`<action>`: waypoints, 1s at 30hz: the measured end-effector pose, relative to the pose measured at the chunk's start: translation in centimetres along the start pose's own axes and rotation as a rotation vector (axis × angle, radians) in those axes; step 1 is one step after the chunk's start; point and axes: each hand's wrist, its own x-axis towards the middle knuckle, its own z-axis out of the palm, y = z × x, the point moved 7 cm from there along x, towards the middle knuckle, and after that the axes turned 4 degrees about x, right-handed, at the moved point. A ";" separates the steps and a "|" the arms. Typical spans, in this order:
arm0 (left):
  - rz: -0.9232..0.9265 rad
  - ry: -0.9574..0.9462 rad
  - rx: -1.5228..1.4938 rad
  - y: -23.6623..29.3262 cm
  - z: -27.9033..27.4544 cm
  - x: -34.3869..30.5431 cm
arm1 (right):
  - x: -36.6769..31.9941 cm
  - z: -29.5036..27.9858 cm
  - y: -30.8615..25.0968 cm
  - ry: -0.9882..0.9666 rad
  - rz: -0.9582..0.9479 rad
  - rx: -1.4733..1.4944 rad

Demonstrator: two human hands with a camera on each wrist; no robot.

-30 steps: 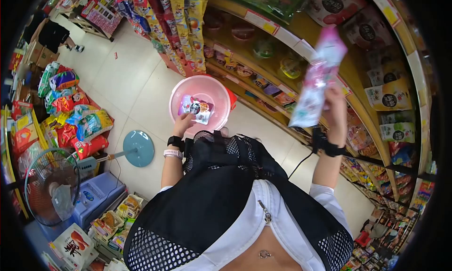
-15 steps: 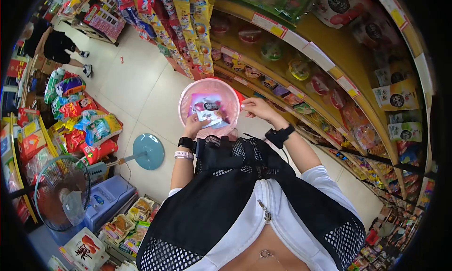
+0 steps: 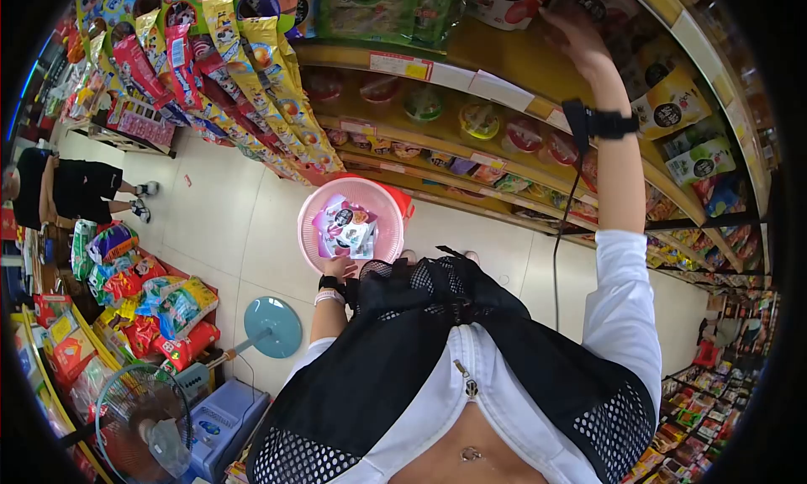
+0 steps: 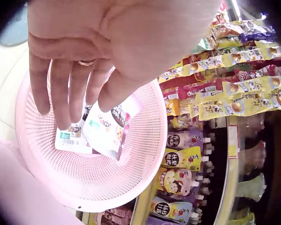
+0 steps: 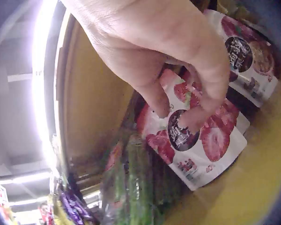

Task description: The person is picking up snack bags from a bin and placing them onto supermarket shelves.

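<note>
In the head view, my left hand (image 3: 340, 268) is at the near rim of a pink plastic basket (image 3: 387, 217). The left wrist view shows its fingers extended loosely over white and purple snack pouches (image 4: 104, 131) lying inside. My right hand (image 3: 580, 47) reaches up onto a shelf. Its thumb and bent fingers are spread over the front of a white pouch printed with strawberries (image 5: 215, 140), fingertips right at its face, in the right wrist view. A similar pouch with a dark round label (image 5: 243, 56) stands beside it.
Shelves (image 3: 496, 89) of jelly cups and pouches curve along the right. Strips of hanging snack packets (image 3: 244, 72) stand ahead. A fan (image 3: 143, 417) on a round blue base (image 3: 273, 326) and piled snack bags (image 3: 168, 307) are at left; a person (image 3: 76, 186) stands beyond.
My right hand went from carrying a pink-and-white package to beside the basket, then up to the shelf. My left hand has let go of the pouch in the basket.
</note>
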 end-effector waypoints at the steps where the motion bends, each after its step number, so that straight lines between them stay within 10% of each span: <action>1: 0.005 0.012 -0.043 0.6 0.2 -1.3 | 1.6 -0.2 0.4 -0.032 0.029 -0.070; 9: 0.113 0.104 -0.025 0.2 -1.7 -3.9 | 6.9 -1.5 4.4 0.004 -0.102 -0.073; 16: 0.393 0.132 0.211 5.9 0.0 -8.2 | -5.5 -4.2 -1.3 0.281 -0.034 0.147; 23: 0.733 -0.319 0.281 19.7 12.2 -22.6 | -18.9 2.0 3.6 -0.089 0.228 0.233; 25: 0.875 -0.709 0.113 21.7 16.1 -26.5 | -21.1 6.6 7.1 -0.284 0.368 0.245; 30: 0.792 -0.631 0.235 20.7 16.5 -23.3 | -23.4 14.4 16.4 -0.593 0.481 -0.043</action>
